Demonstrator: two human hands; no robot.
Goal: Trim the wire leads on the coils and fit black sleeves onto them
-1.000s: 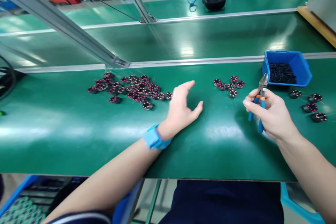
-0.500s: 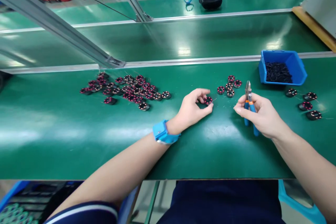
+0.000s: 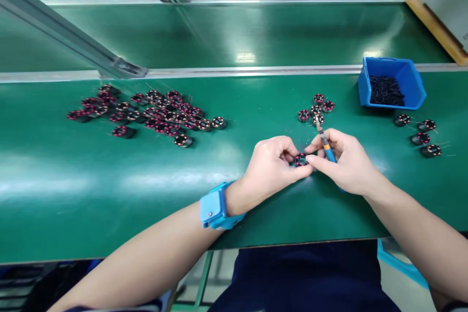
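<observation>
Between the thumb and fingers of my left hand (image 3: 276, 161) is a small ring-shaped motor stator (image 3: 301, 159) with dark red windings. My right hand (image 3: 340, 161) holds blue-handled cutting pliers (image 3: 327, 148), their jaws pointing up and away from me. Its thumb and fingertip also touch the right side of the stator. Just beyond the hands sits a small group of similar stators (image 3: 316, 108); the plier tips overlap one of them in view. A blue wristband (image 3: 219, 205) is around my left wrist.
To the left lies a large pile of stators (image 3: 164, 114) with thin wire ends. At right stands a blue bin (image 3: 413, 83) holding short black pieces, with several stators (image 3: 420, 138) near it. A metal rail (image 3: 234, 72) runs behind the green table (image 3: 127, 214).
My right hand has moved left with the pliers and now meets the stator. My left hand has brought the stator slightly right and nearer to me. The view has tilted down.
</observation>
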